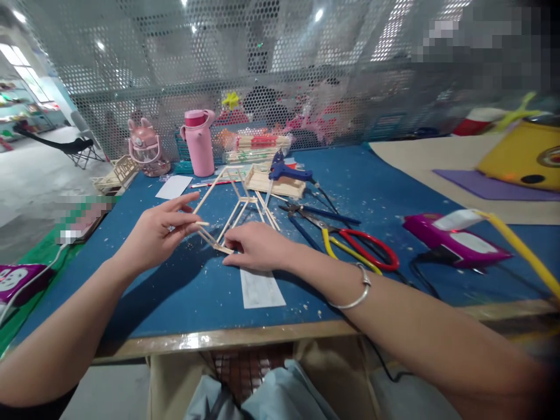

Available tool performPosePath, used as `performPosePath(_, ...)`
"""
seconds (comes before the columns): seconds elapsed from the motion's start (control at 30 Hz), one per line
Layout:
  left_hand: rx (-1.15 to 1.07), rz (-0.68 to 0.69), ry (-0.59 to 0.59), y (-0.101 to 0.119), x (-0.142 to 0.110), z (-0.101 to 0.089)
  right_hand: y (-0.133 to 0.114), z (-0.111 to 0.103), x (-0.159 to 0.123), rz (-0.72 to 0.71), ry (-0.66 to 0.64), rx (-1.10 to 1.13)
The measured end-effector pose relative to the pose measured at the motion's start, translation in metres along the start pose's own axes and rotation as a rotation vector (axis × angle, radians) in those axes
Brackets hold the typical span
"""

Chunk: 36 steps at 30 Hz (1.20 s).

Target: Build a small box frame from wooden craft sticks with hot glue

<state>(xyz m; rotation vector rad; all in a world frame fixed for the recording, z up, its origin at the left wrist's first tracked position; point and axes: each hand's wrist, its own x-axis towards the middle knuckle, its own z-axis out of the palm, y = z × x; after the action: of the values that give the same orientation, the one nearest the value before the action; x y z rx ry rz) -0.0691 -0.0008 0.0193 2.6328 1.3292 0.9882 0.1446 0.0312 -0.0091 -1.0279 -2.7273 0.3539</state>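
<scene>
A small frame of thin wooden sticks (247, 200) stands on the blue table between my hands. My left hand (163, 230) is at its left side, thumb and fingers pinched on a short wooden stick (202, 224). At the near corner my right hand (258, 245) closes its fingers on the frame's lower edge; the fingertips are partly hidden. Under the right hand lies a white paper sheet (262, 289). Just behind the frame, a blue glue gun (289, 171) rests against a shallow wooden tray (297, 188).
Pliers (301, 213) and red-and-yellow-handled scissors (370, 248) lie right of the frame. Farther right sits a purple power strip (455, 239) with a yellow cable. A pink bottle (200, 143) and a rabbit-eared pink cup (146, 149) stand at the back, before a perforated metal screen (170, 76).
</scene>
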Motion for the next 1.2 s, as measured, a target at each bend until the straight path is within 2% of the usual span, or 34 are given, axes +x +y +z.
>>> performPosePath(0.23,0.112,-0.135,-0.147,0.015,0.054,-0.011,0.018,-0.004,0.003,-0.014,0.054,0.285)
performPosePath(0.47,0.201,0.015,-0.131,0.015,0.087,-0.023,0.02,-0.008,0.001,-0.013,0.211,0.447)
performPosePath(0.6,0.202,0.017,-0.16,0.014,0.095,-0.026,0.019,-0.009,0.0,-0.013,0.25,0.452)
performPosePath(0.77,0.164,-0.032,-0.131,0.022,0.085,-0.019,0.02,-0.01,-0.001,-0.014,0.221,0.344)
performPosePath(0.9,0.19,-0.012,-0.109,0.029,0.058,-0.001,0.021,-0.009,0.0,0.002,0.108,0.125)
performPosePath(1.0,0.221,0.014,-0.098,0.032,0.041,0.014,0.019,-0.009,0.001,0.016,0.034,0.09)
performPosePath(1.07,0.253,0.018,-0.067,0.033,0.035,0.02,0.018,-0.008,0.001,0.018,0.048,0.14)
performPosePath(1.2,0.322,0.046,-0.043,0.034,0.033,0.024,0.014,-0.005,0.003,-0.048,0.194,0.3)
